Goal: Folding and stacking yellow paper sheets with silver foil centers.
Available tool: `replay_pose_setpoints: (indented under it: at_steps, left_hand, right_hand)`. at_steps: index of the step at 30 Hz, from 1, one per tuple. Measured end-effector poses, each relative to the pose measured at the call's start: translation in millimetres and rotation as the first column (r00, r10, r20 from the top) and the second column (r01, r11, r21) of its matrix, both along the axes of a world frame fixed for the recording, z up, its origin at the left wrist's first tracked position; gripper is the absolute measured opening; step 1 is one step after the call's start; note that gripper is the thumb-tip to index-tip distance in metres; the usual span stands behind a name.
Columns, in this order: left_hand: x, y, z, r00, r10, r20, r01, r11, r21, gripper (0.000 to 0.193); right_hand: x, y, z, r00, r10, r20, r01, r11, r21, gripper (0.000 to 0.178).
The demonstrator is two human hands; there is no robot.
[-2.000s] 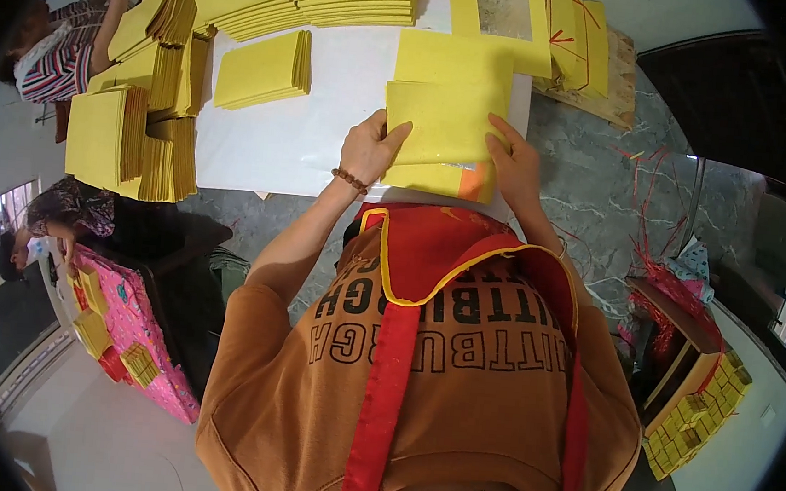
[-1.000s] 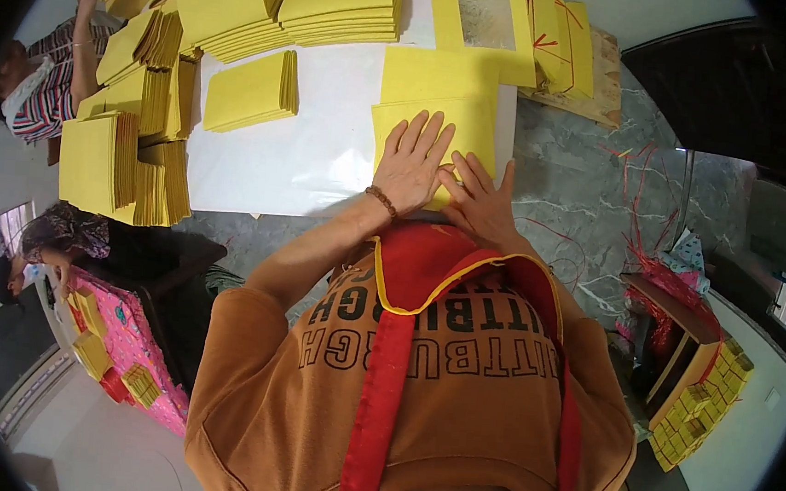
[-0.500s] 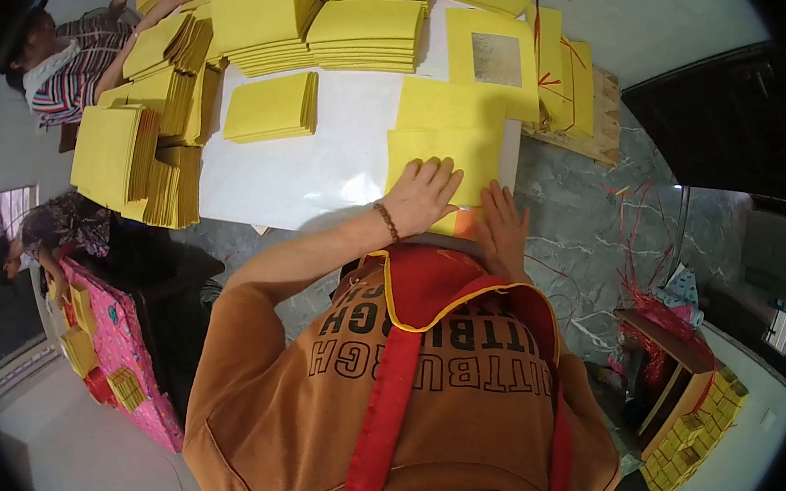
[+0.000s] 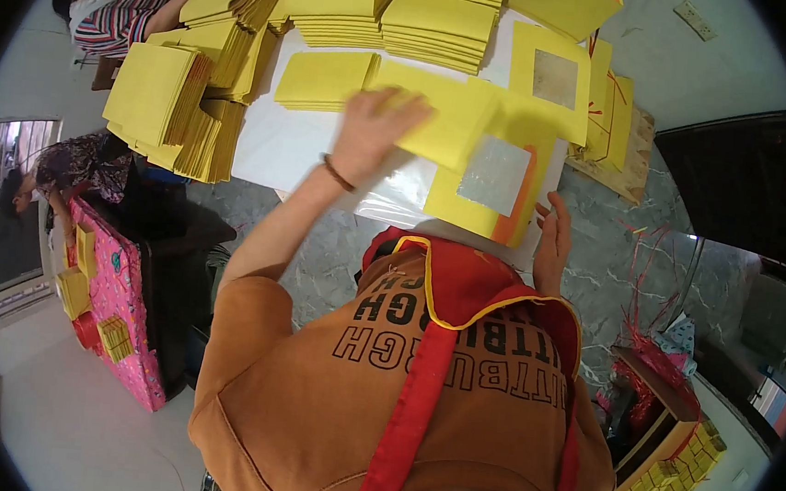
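My left hand (image 4: pixel 382 129), smeared by motion, is at the left edge of a yellow paper sheet (image 4: pixel 450 111) and appears to grip it. That sheet reaches the small stack of folded yellow sheets (image 4: pixel 323 78) on its left and partly covers another yellow sheet (image 4: pixel 447 202) with a silvery rectangle (image 4: pixel 494 175) and an orange strip. Beyond the table's right edge, my right hand (image 4: pixel 552 244) is raised with its fingers apart and holds nothing.
Tall stacks of folded yellow paper (image 4: pixel 338 6) line the far and left parts of the white tabletop (image 4: pixel 267 148). A red-tied yellow bundle (image 4: pixel 615 120) sits on a wooden board (image 4: pixel 640 159). Two other people work at the left, one beside a pink-covered table (image 4: pixel 122 284).
My left hand has moved left and away from me with the yellow sheet, uncovering the silvery rectangle. My right hand has left the paper and shifted right. The whole view has shifted too.
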State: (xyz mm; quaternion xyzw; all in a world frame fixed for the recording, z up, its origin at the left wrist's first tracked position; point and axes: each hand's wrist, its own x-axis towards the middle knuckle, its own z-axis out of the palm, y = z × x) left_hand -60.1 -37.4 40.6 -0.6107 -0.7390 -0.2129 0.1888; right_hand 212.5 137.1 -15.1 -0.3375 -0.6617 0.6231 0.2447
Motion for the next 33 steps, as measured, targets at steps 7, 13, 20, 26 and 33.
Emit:
replay_pose_setpoints:
  at_steps: [7, 13, 20, 26, 33]
  left_hand:
    - [-112, -63, -38, 0.917, 0.366, -0.159, -0.380, 0.923, -0.066, 0.064]
    - [-139, -78, -86, 0.940, 0.328, -0.097, -0.341, 0.890, -0.302, 0.064]
    - [-142, -79, -70, 0.944, 0.307, -0.123, -0.331, 0.886, -0.326, 0.066]
    - [-138, -82, -70, 0.968, 0.248, 0.026, -0.199, 0.830, -0.520, 0.073]
    - [-128, -83, -87, 0.936, 0.351, -0.004, -0.293, 0.775, -0.559, 0.088]
  right_hand:
    - [-3, -5, -17, 1.000, -0.001, -0.001, 0.001, 0.995, 0.099, 0.028]
    - [-1, -5, -19, 0.998, 0.025, 0.056, -0.030, 0.996, 0.086, 0.028]
    - [0, -7, -24, 0.998, -0.038, 0.057, 0.032, 0.994, 0.105, 0.024]
    - [0, -5, -31, 0.997, -0.065, 0.044, 0.061, 0.995, 0.082, 0.025]
    - [-12, -8, -32, 0.990, -0.123, 0.075, 0.122, 0.992, 0.019, 0.036]
